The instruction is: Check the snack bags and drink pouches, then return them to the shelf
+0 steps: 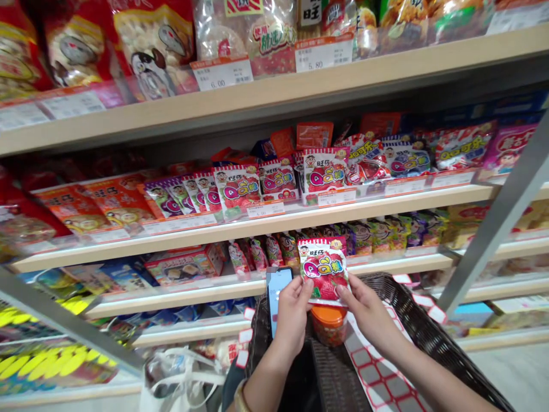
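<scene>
Squarely held: a strawberry packet (323, 266) over the basket (461, 355)

Ideally, a soft pinch at the two lower corners serves this hold best, both thumbs low so that the printed front shows and the wrapper is not creased. The left hand (295, 300) is clamped on the packet's lower left corner and the right hand (358, 297) on its lower right. A phone (278, 297) stands just beside the left hand; whether hidden fingers grip it too, I cannot tell, and if they do, a light touch would matter more.

The packet faces the wearer almost upright, in front of the shelves, with an orange-lidded tub (329, 329) just below it in view. It is small and flat, with a red-and-white striped top edge, a cartoon face at upper left, bubbly multicoloured "QQ" lettering and big red strawberries beneath. Similar packets (237, 191) line the shelf behind.
</scene>
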Action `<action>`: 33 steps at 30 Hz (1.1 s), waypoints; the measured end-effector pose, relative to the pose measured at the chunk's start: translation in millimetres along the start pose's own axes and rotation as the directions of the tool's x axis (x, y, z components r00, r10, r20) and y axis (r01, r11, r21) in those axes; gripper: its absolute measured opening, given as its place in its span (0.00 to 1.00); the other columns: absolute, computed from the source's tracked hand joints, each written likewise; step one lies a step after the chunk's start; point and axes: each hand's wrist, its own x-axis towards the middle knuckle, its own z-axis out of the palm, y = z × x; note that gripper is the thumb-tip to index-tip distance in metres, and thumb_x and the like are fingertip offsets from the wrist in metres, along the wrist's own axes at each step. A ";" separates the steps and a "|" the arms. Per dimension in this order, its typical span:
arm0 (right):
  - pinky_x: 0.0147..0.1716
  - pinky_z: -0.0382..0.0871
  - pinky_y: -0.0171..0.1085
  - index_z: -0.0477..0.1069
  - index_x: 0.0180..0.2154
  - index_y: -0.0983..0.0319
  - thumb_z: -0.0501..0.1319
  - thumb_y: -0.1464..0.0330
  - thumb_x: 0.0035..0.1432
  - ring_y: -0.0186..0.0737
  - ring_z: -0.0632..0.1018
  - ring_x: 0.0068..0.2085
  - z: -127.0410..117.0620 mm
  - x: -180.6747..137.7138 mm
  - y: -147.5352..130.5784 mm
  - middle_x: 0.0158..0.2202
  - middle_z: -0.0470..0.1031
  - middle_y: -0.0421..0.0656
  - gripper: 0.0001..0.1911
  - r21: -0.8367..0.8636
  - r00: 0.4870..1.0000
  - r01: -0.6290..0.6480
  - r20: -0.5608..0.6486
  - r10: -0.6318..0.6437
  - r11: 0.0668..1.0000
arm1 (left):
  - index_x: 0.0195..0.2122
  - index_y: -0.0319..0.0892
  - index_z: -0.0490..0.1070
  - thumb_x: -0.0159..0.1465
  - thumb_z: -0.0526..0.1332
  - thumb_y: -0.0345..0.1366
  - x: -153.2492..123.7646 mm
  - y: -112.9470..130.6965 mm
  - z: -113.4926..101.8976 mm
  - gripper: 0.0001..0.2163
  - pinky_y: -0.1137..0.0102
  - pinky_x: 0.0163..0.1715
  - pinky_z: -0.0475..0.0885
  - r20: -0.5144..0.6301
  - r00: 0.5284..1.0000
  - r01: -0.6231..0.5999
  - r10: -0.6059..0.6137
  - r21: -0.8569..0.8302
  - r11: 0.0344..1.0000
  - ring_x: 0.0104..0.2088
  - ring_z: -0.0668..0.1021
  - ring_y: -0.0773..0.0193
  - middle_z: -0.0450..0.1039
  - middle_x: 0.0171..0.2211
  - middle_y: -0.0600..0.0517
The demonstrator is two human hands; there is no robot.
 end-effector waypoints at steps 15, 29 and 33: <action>0.51 0.72 0.49 0.75 0.49 0.58 0.67 0.52 0.53 0.51 0.79 0.49 -6.1 -0.6 -0.1 0.48 0.81 0.46 0.25 0.209 0.995 -0.083 0.066 0.071 0.974 | 0.41 0.38 0.78 0.53 0.71 0.45 1.1 1.0 -3.2 0.19 0.66 0.40 0.77 0.053 0.999 0.010 -0.011 0.005 1.000 0.38 0.83 0.56 0.82 0.37 0.45; 0.51 0.71 0.49 0.77 0.47 0.58 0.69 0.52 0.51 0.52 0.79 0.49 -5.1 -3.4 4.3 0.46 0.82 0.44 0.24 0.352 0.991 -0.130 0.023 0.130 0.927 | 0.40 0.38 0.78 0.53 0.71 0.46 -0.1 -0.4 -3.6 0.19 0.66 0.40 0.77 0.050 0.999 -0.003 0.002 0.011 1.000 0.36 0.83 0.57 0.82 0.37 0.46; 0.50 0.72 0.49 0.78 0.46 0.58 0.69 0.52 0.50 0.52 0.79 0.50 -5.3 -3.8 4.6 0.44 0.83 0.44 0.24 0.360 0.989 -0.139 0.010 0.145 0.923 | 0.39 0.38 0.78 0.52 0.72 0.46 -0.7 0.5 -2.2 0.19 0.66 0.39 0.77 0.037 0.999 0.000 0.000 0.009 1.000 0.35 0.83 0.57 0.82 0.37 0.46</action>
